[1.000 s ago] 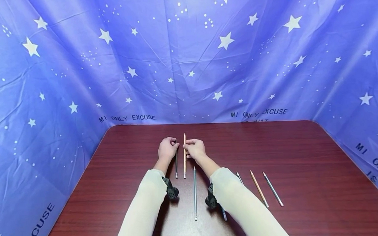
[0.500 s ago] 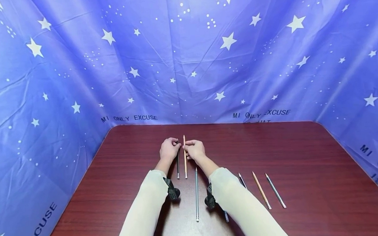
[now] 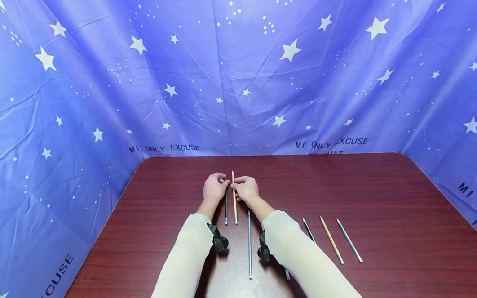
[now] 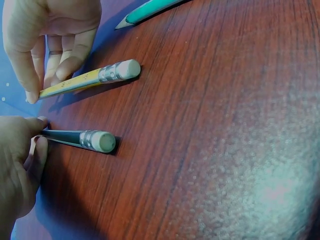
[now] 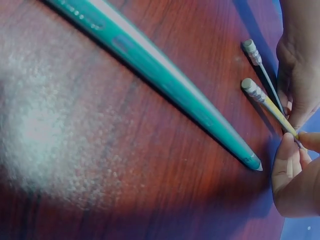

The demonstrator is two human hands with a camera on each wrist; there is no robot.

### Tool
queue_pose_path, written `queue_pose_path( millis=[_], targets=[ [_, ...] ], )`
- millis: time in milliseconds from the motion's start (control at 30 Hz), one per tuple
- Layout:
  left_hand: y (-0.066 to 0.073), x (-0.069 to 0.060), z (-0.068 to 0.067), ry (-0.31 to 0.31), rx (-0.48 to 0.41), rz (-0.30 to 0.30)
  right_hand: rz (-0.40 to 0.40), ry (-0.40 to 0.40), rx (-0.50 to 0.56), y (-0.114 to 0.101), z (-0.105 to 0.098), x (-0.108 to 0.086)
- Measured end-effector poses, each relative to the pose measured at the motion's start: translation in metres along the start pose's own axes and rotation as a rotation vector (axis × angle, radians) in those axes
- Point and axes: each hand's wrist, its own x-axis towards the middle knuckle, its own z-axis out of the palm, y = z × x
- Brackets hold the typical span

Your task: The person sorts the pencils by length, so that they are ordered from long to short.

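Observation:
My left hand (image 3: pixel 214 186) pinches a black pencil (image 3: pixel 226 208) near its upper end, eraser toward me. Just right of it, my right hand (image 3: pixel 246 188) pinches a yellow pencil (image 3: pixel 235 207) between thumb and fingers, its tip pointing away. The two pencils stand side by side with a narrow gap. In the left wrist view the eraser ends of the yellow pencil (image 4: pixel 80 83) and black pencil (image 4: pixel 67 137) are close to the wood. A green pencil (image 3: pixel 249 247) lies below the right hand; it crosses the right wrist view (image 5: pixel 165 85).
On the dark red table (image 3: pixel 145 226), right of my right sleeve, lie a dark pencil (image 3: pixel 309 230), an orange-yellow pencil (image 3: pixel 331 239) and a greenish pencil (image 3: pixel 349 240). Another pencil's end (image 3: pixel 287 274) shows beside the sleeve. A blue star-printed cloth (image 3: pixel 226 77) hangs behind.
The left hand has moved slightly right with the black pencil, narrowing the gap to the yellow one. The right hand keeps its pinch and has barely moved. The head view has shifted a little.

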Motion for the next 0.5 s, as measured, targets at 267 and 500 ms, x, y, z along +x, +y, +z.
queue_pose_path(
  millis=[267, 500],
  targets=[
    [-0.0009, 0.0, -0.0007, 0.0, -0.013, -0.008, -0.004, 0.02, -0.066, 0.0011, 0.0011, 0.0012],
    [-0.0003, 0.0004, -0.001, -0.001, -0.01, -0.004, -0.022, 0.023, -0.124, -0.0001, 0.0009, 0.0006]
  ],
)
